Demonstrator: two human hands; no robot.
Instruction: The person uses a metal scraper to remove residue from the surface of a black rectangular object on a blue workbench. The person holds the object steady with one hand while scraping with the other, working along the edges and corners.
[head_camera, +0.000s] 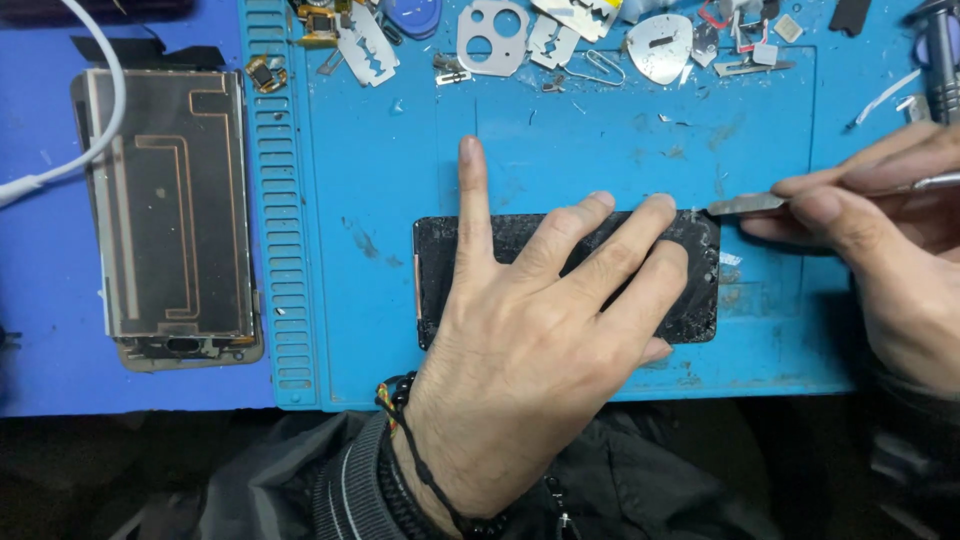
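Note:
A black phone back panel (440, 280), covered in grey adhesive residue, lies flat on the blue work mat (600, 150). My left hand (540, 330) presses down on it with fingers spread, covering most of it. My right hand (880, 240) holds a thin metal scraper tool (750, 204) whose flat blade tip touches the panel's top right corner.
An opened phone body (170, 210) with a dark inner plate lies at the left, a white cable (100, 110) curving over it. Along the mat's far edge lie razor blades (365, 50), a camera bracket (492, 35), metal picks and small parts. A grey tool handle (940, 60) stands at the far right.

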